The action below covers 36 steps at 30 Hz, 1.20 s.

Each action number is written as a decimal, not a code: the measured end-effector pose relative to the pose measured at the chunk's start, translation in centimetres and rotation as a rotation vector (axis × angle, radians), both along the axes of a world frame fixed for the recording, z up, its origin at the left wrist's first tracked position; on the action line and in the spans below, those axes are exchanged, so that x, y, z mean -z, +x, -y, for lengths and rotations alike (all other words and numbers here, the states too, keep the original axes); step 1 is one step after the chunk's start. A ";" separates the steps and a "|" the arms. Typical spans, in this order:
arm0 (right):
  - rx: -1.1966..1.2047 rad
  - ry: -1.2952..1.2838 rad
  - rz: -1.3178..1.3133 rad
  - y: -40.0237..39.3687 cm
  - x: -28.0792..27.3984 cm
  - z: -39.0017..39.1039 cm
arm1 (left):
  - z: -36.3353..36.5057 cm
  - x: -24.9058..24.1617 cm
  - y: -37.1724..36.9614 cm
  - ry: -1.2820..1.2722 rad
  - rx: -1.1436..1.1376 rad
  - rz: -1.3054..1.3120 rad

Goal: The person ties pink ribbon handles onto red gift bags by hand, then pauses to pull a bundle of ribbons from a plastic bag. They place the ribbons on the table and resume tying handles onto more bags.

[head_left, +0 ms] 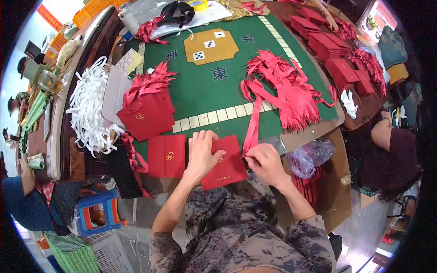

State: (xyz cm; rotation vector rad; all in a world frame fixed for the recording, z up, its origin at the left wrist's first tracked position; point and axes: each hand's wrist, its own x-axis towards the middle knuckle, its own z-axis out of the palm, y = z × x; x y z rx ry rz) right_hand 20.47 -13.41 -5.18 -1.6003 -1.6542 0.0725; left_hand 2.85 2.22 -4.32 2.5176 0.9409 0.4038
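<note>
A red paper bag with gold lettering (227, 173) lies tilted at the near edge of the table. My left hand (202, 152) rests palm down over its left side, thumb apart and fingers laid on it. At the bag's right edge my right hand (266, 166) pinches a red ribbon (255, 125), which runs up to a big heap of red ribbons (284, 86). Left of my left hand lies another red bag (159, 157) with a gold emblem. Beyond it sits a stack of red bags (148, 119) with ribbon handles on top.
A green mahjong-patterned mat (182, 86) covers the table. White ribbons (93, 107) pile up at left. A clear plastic bag (312, 157) lies at right, near a seated person (387, 154). More red bags (325, 43) are at upper right. Stacked stools (100, 211) stand lower left.
</note>
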 end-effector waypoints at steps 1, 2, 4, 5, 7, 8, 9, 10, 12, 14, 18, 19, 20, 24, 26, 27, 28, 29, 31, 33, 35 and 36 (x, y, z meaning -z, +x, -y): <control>0.000 -0.005 -0.002 -0.5 0.1 -0.3 | -0.2 0.4 0.0 -0.055 0.010 0.025; 0.017 -0.070 -0.027 -1.0 0.3 -0.7 | -0.2 0.6 0.0 -0.110 0.021 0.050; 0.061 -0.180 -0.077 -1.8 0.2 -1.6 | 0.1 0.4 0.2 -0.122 0.026 0.057; 0.060 -0.182 -0.080 -2.1 0.3 -2.0 | 0.2 0.3 0.2 -0.129 0.029 0.065; 0.158 -0.134 -0.219 -2.7 0.7 -2.8 | 0.3 0.3 0.2 -0.152 0.030 0.090; 0.184 -0.119 -0.230 -2.9 0.7 -3.0 | 0.4 0.4 0.2 -0.173 0.033 0.118; 0.185 -0.121 -0.232 -2.9 0.6 -3.2 | 0.5 0.3 0.2 -0.175 0.034 0.117; 0.198 -0.171 -0.260 -2.9 0.4 -3.3 | 0.7 0.1 0.2 -0.182 0.033 0.124; 0.213 -0.222 -0.290 -3.0 0.4 -3.5 | 1.1 -0.2 0.3 -0.191 0.034 0.130; 0.243 -0.245 -0.385 -3.1 0.5 -3.7 | 1.3 -0.4 0.3 -0.188 0.011 0.136; 0.277 -0.316 -0.450 -3.1 0.0 -3.9 | 1.7 -0.5 0.5 -0.192 -0.011 0.118; 0.289 -0.330 -0.473 -3.2 0.0 -4.0 | 1.8 -0.4 0.5 -0.164 -0.017 0.139; 0.301 -0.343 -0.496 -3.2 0.0 -4.1 | 2.0 -0.3 0.6 -0.135 -0.022 0.160; 0.339 -0.446 -0.362 -3.1 -0.8 -4.5 | 2.9 -0.4 1.0 -0.037 -0.024 0.183; 0.343 -0.435 -0.342 -3.1 -0.8 -4.6 | 3.2 -0.3 1.2 0.078 -0.008 0.239; 0.342 -0.435 -0.341 -3.1 -0.7 -4.6 | 3.2 -0.2 1.1 0.078 -0.009 0.239; 0.341 -0.451 -0.326 -3.2 -0.7 -4.6 | 3.2 -0.1 1.1 0.081 -0.005 0.243; 0.340 -0.466 -0.310 -3.2 -0.7 -4.6 | 3.2 0.0 1.1 0.084 -0.002 0.248; 0.333 -0.460 -0.295 -3.3 -0.4 -4.6 | 3.6 0.3 1.3 0.119 0.015 0.228; 0.325 -0.456 -0.281 -3.3 -0.5 -4.5 | 3.7 0.3 1.2 0.153 0.033 0.208; 0.269 -0.431 -0.351 -3.0 -0.9 -4.4 | 3.5 0.2 1.1 0.092 0.006 0.273; 0.268 -0.431 -0.350 -2.9 -0.7 -4.3 | 3.2 0.1 0.9 0.092 0.005 0.275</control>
